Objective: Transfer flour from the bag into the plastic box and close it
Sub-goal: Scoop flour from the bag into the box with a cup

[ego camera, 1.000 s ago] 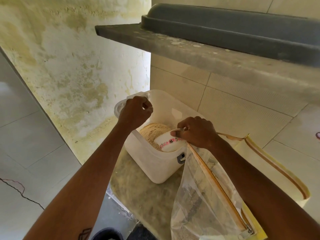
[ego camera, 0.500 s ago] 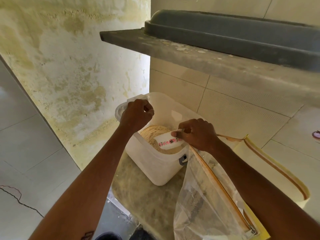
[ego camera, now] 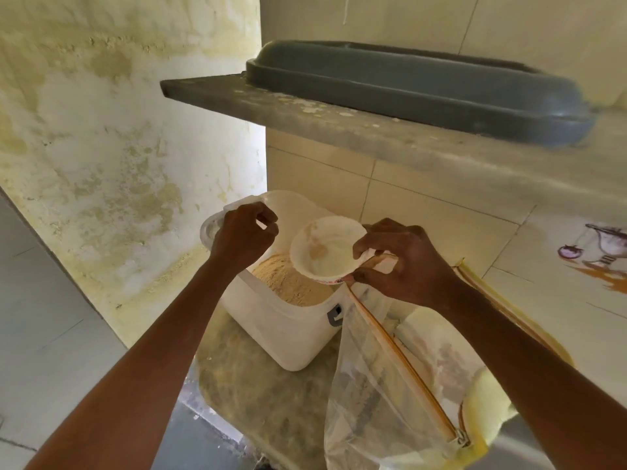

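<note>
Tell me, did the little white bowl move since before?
Yes. The bowl in the right hand came up out of the plastic box and turned mouth-up, now above the flour.

The left hand point(ego camera: 242, 237) hides the box's point(ego camera: 291, 334) far-left rim; the bowl point(ego camera: 325, 251) covers part of the flour point(ego camera: 291, 283); the bag point(ego camera: 390, 385) runs off the near edge; the tile drawing point(ego camera: 600, 252) is cut off at right; the grey lid's point(ego camera: 407, 86) right end is blurred.
</note>
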`<control>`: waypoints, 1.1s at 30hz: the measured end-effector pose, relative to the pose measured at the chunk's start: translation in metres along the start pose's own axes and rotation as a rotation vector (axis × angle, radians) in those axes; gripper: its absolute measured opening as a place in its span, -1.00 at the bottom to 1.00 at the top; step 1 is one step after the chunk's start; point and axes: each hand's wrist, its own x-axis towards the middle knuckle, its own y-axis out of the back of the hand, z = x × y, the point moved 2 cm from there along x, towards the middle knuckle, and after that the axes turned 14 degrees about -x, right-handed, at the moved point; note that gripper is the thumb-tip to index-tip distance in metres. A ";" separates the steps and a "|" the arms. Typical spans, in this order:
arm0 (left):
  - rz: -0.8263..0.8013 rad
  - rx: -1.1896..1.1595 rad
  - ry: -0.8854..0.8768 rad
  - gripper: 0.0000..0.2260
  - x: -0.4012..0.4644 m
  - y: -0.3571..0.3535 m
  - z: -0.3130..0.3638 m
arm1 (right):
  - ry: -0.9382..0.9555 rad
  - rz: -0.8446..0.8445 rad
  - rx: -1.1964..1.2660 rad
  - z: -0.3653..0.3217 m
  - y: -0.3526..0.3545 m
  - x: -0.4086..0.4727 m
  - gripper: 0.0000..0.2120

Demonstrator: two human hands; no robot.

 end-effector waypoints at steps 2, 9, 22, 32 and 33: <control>0.013 -0.015 -0.018 -0.91 -0.005 -0.004 0.007 | 0.005 0.032 -0.003 0.000 0.015 -0.012 -0.65; -0.251 -0.217 -0.123 -0.94 -0.043 -0.053 0.065 | -0.026 0.001 0.067 0.013 0.071 -0.071 -0.69; -0.567 -0.221 -0.163 -0.67 -0.071 -0.101 0.087 | -0.420 -0.838 -0.135 0.029 0.022 -0.128 -0.76; -0.641 -0.294 -0.266 -0.47 -0.075 -0.096 0.089 | -0.325 -1.008 -0.566 0.022 -0.038 -0.130 -0.74; -0.653 -0.301 -0.277 -0.46 -0.077 -0.096 0.090 | -0.286 -1.018 -0.611 0.022 -0.040 -0.130 -0.77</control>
